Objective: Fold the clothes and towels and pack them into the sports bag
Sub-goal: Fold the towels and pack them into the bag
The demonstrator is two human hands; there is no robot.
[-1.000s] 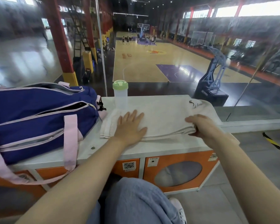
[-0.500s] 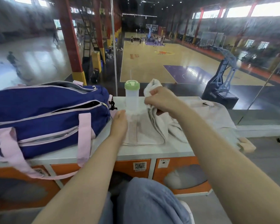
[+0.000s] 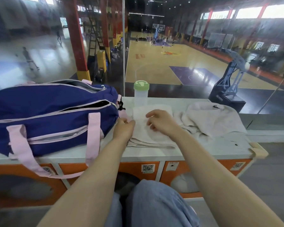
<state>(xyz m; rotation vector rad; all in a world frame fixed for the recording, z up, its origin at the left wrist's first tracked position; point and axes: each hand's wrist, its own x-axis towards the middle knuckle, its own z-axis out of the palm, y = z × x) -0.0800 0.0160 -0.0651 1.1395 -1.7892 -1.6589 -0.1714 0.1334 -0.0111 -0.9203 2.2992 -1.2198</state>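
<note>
A blue sports bag (image 3: pixel 52 115) with pink straps lies on the left of the white counter (image 3: pixel 154 153), its top zip partly open. A folded white towel (image 3: pixel 143 133) lies in the middle, right beside the bag. My left hand (image 3: pixel 124 128) rests on the towel's left edge, next to the bag, with its fingertips hidden. My right hand (image 3: pixel 161 122) rests on top of the towel with loosely bent fingers. A crumpled beige garment (image 3: pixel 211 118) lies further right on the counter.
A clear bottle with a green lid (image 3: pixel 141 94) stands just behind the towel, against the glass wall. Orange locker doors (image 3: pixel 203 174) front the counter. My knees in blue jeans (image 3: pixel 154 203) are below. A basketball court lies beyond the glass.
My right hand lifted the towel's right end, carried it left and laid it over the left half. The towel is now a smaller fold, and both hands rest on it. The beige garment is uncovered.
</note>
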